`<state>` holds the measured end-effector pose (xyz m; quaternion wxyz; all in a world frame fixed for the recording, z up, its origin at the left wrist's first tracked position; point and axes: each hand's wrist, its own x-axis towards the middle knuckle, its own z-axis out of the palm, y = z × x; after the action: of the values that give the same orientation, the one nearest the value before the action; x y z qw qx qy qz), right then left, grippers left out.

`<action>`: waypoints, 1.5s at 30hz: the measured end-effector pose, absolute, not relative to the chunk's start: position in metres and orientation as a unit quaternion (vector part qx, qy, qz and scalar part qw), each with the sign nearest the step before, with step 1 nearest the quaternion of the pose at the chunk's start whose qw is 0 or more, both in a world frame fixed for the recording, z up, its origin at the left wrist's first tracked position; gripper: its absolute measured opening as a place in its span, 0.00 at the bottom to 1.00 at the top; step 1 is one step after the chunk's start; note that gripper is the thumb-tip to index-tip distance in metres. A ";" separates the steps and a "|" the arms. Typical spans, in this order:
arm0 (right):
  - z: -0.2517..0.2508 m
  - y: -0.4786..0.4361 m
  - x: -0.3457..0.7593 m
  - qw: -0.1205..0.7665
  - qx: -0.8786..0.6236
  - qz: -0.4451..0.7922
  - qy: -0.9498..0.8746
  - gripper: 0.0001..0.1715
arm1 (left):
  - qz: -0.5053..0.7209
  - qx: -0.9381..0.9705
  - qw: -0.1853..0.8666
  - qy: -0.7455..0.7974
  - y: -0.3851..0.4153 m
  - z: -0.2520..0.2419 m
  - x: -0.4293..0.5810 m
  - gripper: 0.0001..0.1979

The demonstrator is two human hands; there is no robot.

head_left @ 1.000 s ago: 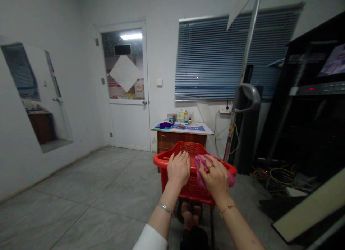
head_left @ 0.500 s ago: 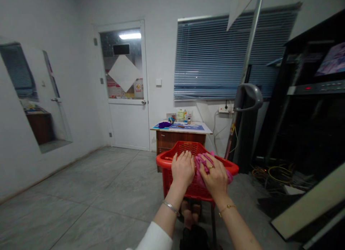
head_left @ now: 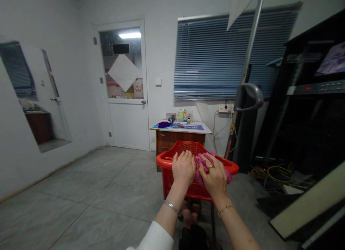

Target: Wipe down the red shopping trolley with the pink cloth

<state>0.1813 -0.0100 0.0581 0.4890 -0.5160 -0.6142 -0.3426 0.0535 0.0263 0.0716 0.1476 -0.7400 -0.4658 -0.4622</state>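
Note:
A red plastic shopping cart (head_left: 168, 181) stands right in front of me, with its basket facing the desk. My left hand (head_left: 183, 169) lies over the middle of its near rim, fingers curled over the bar and their tips partly hidden. Close beside it, my right hand (head_left: 215, 174) presses a crumpled pink cloth (head_left: 201, 163) onto the same bar, fingers bent around it. Part of the cloth hangs out past the right side of that hand. Most of the basket's inside is hidden behind my hands.
Beyond the cart is a small brown desk (head_left: 172, 139) with a purple cloth (head_left: 164, 124) and small bottles on top. A white door (head_left: 129, 126) is at the back left. To the right are a dark rack (head_left: 302, 117), loose cables (head_left: 280, 174) and a leaning pale panel (head_left: 309, 203).
Both hands keep their places on the cart's bar, with the pink cloth still under the right one. Only a very slight shift of the view shows.

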 end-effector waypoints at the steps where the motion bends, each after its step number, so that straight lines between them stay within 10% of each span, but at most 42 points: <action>1: 0.057 -0.010 0.188 0.486 -0.514 -0.346 -0.617 0.19 | -0.460 -0.742 0.149 -0.465 0.027 0.071 0.052 0.17; 45: 0.066 0.006 0.214 0.459 -0.533 -0.299 -0.645 0.18 | -0.430 -0.741 0.173 -0.486 0.038 0.068 0.028 0.20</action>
<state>0.2135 0.0059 0.0660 0.4593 -0.5327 -0.6448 -0.2990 0.0282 0.0379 0.0681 0.1732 -0.7408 -0.4856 -0.4305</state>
